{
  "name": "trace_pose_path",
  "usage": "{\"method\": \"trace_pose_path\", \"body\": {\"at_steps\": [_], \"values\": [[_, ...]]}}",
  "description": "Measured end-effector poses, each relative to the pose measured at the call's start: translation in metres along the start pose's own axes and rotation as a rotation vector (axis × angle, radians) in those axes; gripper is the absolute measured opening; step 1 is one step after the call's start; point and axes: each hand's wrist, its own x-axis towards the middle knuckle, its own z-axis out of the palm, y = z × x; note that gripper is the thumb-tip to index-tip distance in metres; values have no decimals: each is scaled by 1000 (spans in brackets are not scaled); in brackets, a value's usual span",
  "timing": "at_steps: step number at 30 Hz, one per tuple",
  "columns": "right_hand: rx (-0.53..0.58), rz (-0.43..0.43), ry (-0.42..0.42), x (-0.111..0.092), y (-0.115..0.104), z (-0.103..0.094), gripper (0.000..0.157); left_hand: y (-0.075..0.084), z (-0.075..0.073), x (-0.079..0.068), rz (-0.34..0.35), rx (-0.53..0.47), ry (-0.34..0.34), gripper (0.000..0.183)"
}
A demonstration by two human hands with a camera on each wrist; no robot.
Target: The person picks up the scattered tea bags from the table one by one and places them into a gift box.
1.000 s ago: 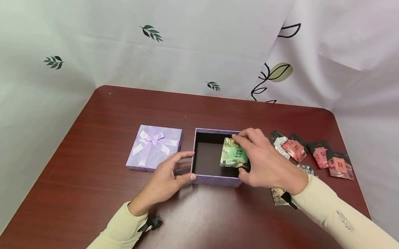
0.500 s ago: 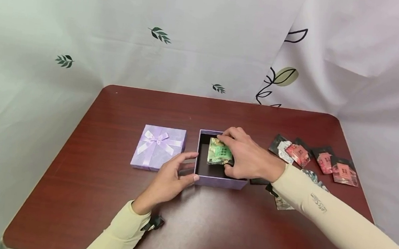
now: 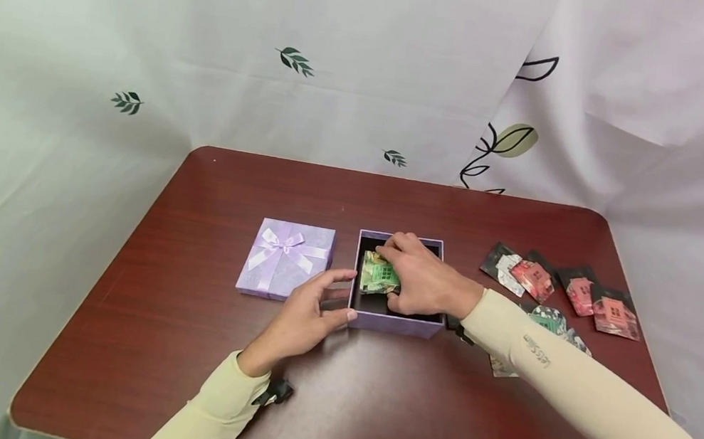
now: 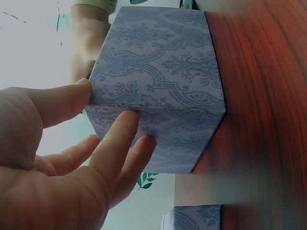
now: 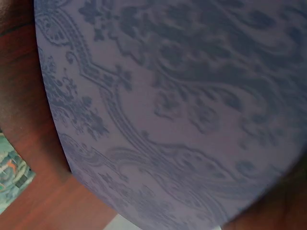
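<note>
Near the middle of the table stands an open purple patterned box [image 3: 395,325] with a dark inside. A green-labelled sachet [image 3: 378,274] is in its left part, pinched by my right hand [image 3: 425,282], which reaches in over the right wall. My left hand [image 3: 300,321] touches the box's left side, thumb by the front corner. In the left wrist view, the left fingers [image 4: 112,151] lie rather straight along the box wall [image 4: 158,57]. The right wrist view is filled by the box's outer wall [image 5: 158,129]; the hand is hidden there.
Left of the box lies its purple lid [image 3: 286,259] with a ribbon bow. To the right, several sachets lie spread out, among them a pink one [image 3: 615,317], a red one [image 3: 534,279] and a green one [image 3: 547,320]. A pale curtain [image 3: 355,69] hangs behind the table.
My right hand has moved left and lower into the box with the green-labelled sachet. The left hand stays at the box's left side. The head view has shifted slightly.
</note>
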Motion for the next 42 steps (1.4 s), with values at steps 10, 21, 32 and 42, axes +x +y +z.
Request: {"method": "trace_pose_path", "body": {"at_steps": [10, 21, 32, 42], "values": [[-52, -28, -56, 14, -1, 12, 72, -1, -3, 2, -56, -47, -10, 63], [-36, 11, -163, 22, -3, 23, 71, -3, -4, 5, -66, -121, -41, 62], [-84, 20, -206, 24, 0, 28, 64, -1, -4, 5, -47, -104, -29, 61], [17, 30, -132, 8, 1, -6, 82, -3, -2, 6, -68, -89, -10, 58]]}}
